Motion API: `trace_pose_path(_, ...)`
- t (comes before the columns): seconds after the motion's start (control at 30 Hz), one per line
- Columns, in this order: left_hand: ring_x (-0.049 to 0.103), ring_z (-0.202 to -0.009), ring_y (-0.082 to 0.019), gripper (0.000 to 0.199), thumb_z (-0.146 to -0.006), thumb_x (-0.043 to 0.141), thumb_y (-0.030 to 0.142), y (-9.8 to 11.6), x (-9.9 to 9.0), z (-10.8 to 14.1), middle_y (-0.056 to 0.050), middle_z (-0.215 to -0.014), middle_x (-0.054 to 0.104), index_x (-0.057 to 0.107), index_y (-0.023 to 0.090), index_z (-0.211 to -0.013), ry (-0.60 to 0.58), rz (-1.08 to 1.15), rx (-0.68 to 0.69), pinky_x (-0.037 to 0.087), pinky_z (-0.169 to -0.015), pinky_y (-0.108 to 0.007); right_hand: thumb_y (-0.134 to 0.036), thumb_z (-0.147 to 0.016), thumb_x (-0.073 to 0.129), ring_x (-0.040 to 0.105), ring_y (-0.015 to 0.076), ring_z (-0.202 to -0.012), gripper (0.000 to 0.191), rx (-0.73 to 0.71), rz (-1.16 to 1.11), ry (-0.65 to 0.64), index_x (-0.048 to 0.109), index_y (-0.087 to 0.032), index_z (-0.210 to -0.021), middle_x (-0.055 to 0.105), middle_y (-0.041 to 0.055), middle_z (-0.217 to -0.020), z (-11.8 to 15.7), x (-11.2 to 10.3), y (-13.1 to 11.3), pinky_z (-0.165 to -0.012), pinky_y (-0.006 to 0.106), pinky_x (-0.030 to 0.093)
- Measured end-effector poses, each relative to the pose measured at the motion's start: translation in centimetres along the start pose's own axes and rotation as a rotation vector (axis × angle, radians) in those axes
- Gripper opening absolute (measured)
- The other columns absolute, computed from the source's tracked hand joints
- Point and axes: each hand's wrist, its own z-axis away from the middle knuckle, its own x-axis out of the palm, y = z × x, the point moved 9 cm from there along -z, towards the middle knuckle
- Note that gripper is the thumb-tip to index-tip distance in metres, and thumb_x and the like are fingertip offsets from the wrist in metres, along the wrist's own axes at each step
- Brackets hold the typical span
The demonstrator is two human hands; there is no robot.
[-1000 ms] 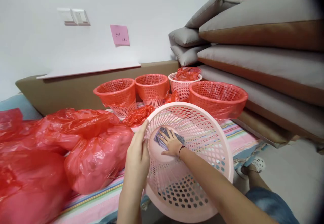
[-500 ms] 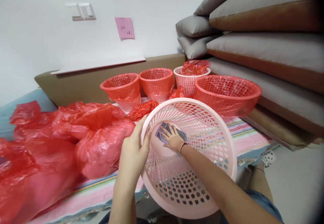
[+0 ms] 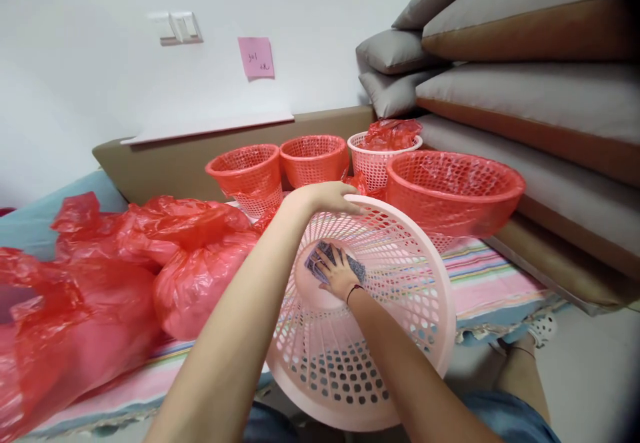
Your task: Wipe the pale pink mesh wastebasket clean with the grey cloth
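Note:
A pale pink plastic basket (image 3: pixel 360 411) with a lattice of holes is tilted so its mouth faces me. At its upper rim is my left hand (image 3: pixel 327 197), with thumb and fingers bent over the edge. My right hand (image 3: pixel 340 275) reaches deep inside, fingers spread flat on a dark grey-purple cloth (image 3: pixel 357 269). The hand presses this cloth against the solid basket bottom (image 3: pixel 306 291). A dark band circles my right wrist. Part of the lattice is hidden behind my two forearms.
Behind stand red-wrapped baskets (image 3: pixel 243 157), (image 3: pixel 314 153), (image 3: pixel 455 193) and a pink basket (image 3: pixel 370 163) holding red plastic. Full red bags (image 3: pixel 200 283) lie left on a striped cloth (image 3: pixel 485 276). Grey cushions (image 3: pixel 530 89) are stacked right. A person's shoe (image 3: pixel 544 329) shows lower right.
My left hand has shifted from the basket's left rim up and right to its top rim. The basket sits slightly further left in view. My right hand stays on the cloth.

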Motion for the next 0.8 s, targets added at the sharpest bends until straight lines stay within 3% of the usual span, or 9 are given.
trace_pose_path(0.1, 0.063, -0.104, -0.024, 0.042, -0.083, 0.060, 0.034, 0.1, 0.6, -1.1, -0.008, -0.118, 0.069, 0.066, 0.015, -0.120, -0.004, 0.178, 0.099, 0.047, -0.092, -0.032, -0.055, -0.088, 0.059, 0.000, 0.0441, -0.152, 0.076, 0.005, -0.012, 0.000, 0.037, -0.025, -0.154, 0.007, 0.0034, -0.168, 0.1, 0.1, 0.3, -0.120, 0.067, 0.005)
trace_pose_path(0.27, 0.061, -0.114, -0.023, 0.042, -0.081, 0.064, 0.029, 0.3, 1.1, 0.4, -0.007, -0.122, 0.069, 0.068, 0.018, -0.121, -0.035, 0.529, 0.201, 0.046, -0.098, -0.034, -0.054, -0.092, 0.052, -0.003, 0.0440, -0.152, 0.067, 0.098, -0.057, 0.036, 0.036, -0.033, -0.154, 0.007, -0.0001, -0.168, 0.2, 0.0, 0.5, -0.114, 0.075, 0.008)
trace_pose_path(0.37, 0.061, -0.116, -0.021, 0.040, -0.079, 0.065, 0.021, 0.7, 1.0, 1.3, -0.002, -0.124, 0.069, 0.070, 0.024, -0.119, -0.019, 0.600, 0.208, 0.045, -0.102, -0.033, -0.049, -0.098, 0.040, 0.001, 0.0470, -0.150, 0.061, 0.241, -0.088, 0.087, 0.030, -0.033, -0.156, 0.002, 0.0001, -0.168, 0.5, -0.6, 0.2, -0.110, 0.077, 0.017)
trace_pose_path(0.47, 0.060, -0.120, -0.021, 0.044, -0.078, 0.067, 0.019, 1.8, 1.5, 1.2, 0.000, -0.130, 0.066, 0.069, 0.026, -0.121, -0.064, 0.614, 0.255, 0.044, -0.104, -0.034, -0.039, -0.101, 0.026, 0.012, 0.0509, -0.147, 0.058, 0.334, -0.105, 0.116, 0.024, -0.028, -0.158, -0.001, 0.0068, -0.168, 0.8, -1.2, -0.7, -0.102, 0.078, 0.026)
trace_pose_path(0.53, 0.058, -0.122, -0.022, 0.044, -0.079, 0.067, 0.018, 2.5, 1.9, 0.7, -0.001, -0.134, 0.064, 0.069, 0.025, -0.122, -0.093, 0.607, 0.293, 0.043, -0.105, -0.034, -0.036, -0.102, 0.026, 0.015, 0.0473, -0.148, 0.056, 0.249, -0.109, 0.114, 0.026, -0.030, -0.158, 0.003, 0.0039, -0.168, 0.8, -1.5, -2.0, -0.106, 0.074, 0.027)
trace_pose_path(0.6, 0.058, -0.123, -0.022, 0.044, -0.079, 0.066, 0.015, 3.0, 2.0, 0.1, -0.003, -0.134, 0.064, 0.069, 0.024, -0.123, -0.097, 0.578, 0.311, 0.042, -0.107, -0.036, -0.037, -0.101, 0.031, 0.012, 0.0396, -0.151, 0.053, 0.086, -0.107, 0.101, 0.032, -0.038, -0.154, 0.012, -0.0059, -0.167, 0.9, -1.8, -3.3, -0.115, 0.065, 0.022)
trace_pose_path(0.7, 0.060, -0.119, -0.023, 0.045, -0.079, 0.064, 0.010, 3.5, 2.1, -0.7, -0.004, -0.128, 0.066, 0.069, 0.022, -0.122, -0.097, 0.552, 0.303, 0.042, -0.107, -0.040, -0.037, -0.100, 0.039, 0.014, 0.0306, -0.151, 0.047, -0.057, -0.101, 0.085, 0.042, -0.047, -0.146, 0.022, -0.0157, -0.164, 1.3, -2.0, -3.4, -0.121, 0.052, 0.019)
trace_pose_path(0.73, 0.060, -0.118, -0.023, 0.045, -0.079, 0.064, 0.010, 3.7, 2.1, -0.9, -0.005, -0.126, 0.067, 0.069, 0.021, -0.122, -0.103, 0.558, 0.300, 0.043, -0.106, -0.040, -0.036, -0.100, 0.039, 0.017, 0.0309, -0.151, 0.047, -0.042, -0.098, 0.090, 0.044, -0.047, -0.146, 0.023, -0.0146, -0.164, 1.4, -2.1, -2.9, -0.120, 0.052, 0.021)
trace_pose_path(0.8, 0.062, -0.117, -0.023, 0.043, -0.079, 0.064, 0.009, 4.1, 2.3, -1.0, -0.007, -0.123, 0.069, 0.068, 0.018, -0.121, -0.121, 0.574, 0.301, 0.044, -0.105, -0.039, -0.031, -0.101, 0.034, 0.021, 0.0368, -0.148, 0.051, 0.074, -0.095, 0.117, 0.040, -0.037, -0.151, 0.019, -0.0035, -0.167, 1.5, -2.3, -1.2, -0.115, 0.059, 0.027)
